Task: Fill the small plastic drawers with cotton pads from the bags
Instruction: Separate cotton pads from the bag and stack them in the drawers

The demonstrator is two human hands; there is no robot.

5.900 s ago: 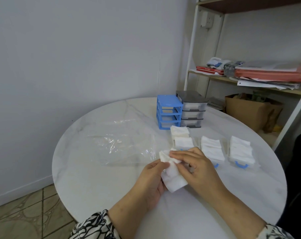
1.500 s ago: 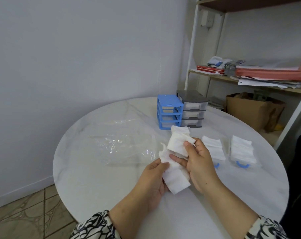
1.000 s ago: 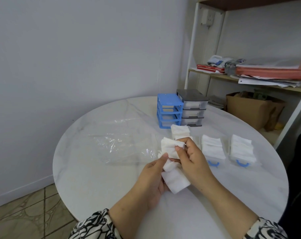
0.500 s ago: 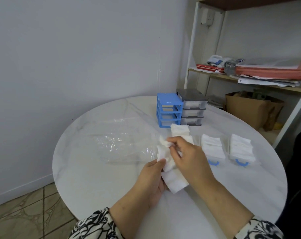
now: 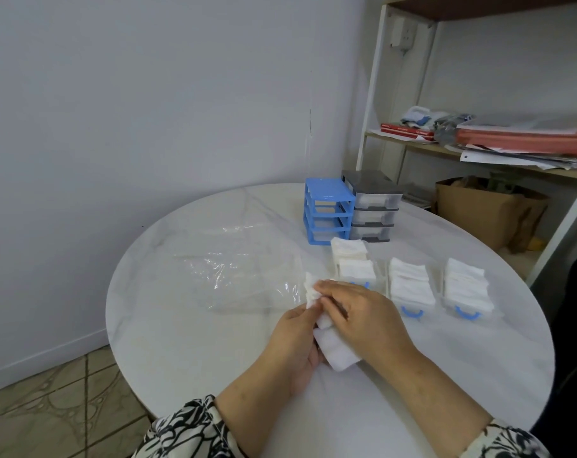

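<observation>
**Inspector:** Where is the stack of cotton pads (image 5: 335, 350)?

**Assistant:** Centre of the frame, slightly low, held over the white round table (image 5: 188, 338). The left hand (image 5: 292, 345) grips it from the left, fingers curled round it. The right hand (image 5: 363, 317) lies across its top, fingertips pinching the upper pads.

**Inspector:** The drawers?

**Assistant:** Three clear drawers with blue handles sit right of centre, out of their frame. The nearest drawer (image 5: 355, 267) is just above the right hand and holds pads. The middle drawer (image 5: 409, 285) and right drawer (image 5: 464, 287) are heaped with pads.

**Inspector:** Further out?

**Assistant:** The blue drawer frame (image 5: 328, 211) stands above centre, touching a grey drawer unit (image 5: 373, 209) on its right. A crumpled clear plastic bag (image 5: 234, 276) lies left of the hands. A shelf rack (image 5: 479, 140) fills the upper right, with a cardboard box (image 5: 479, 209) beneath.
</observation>
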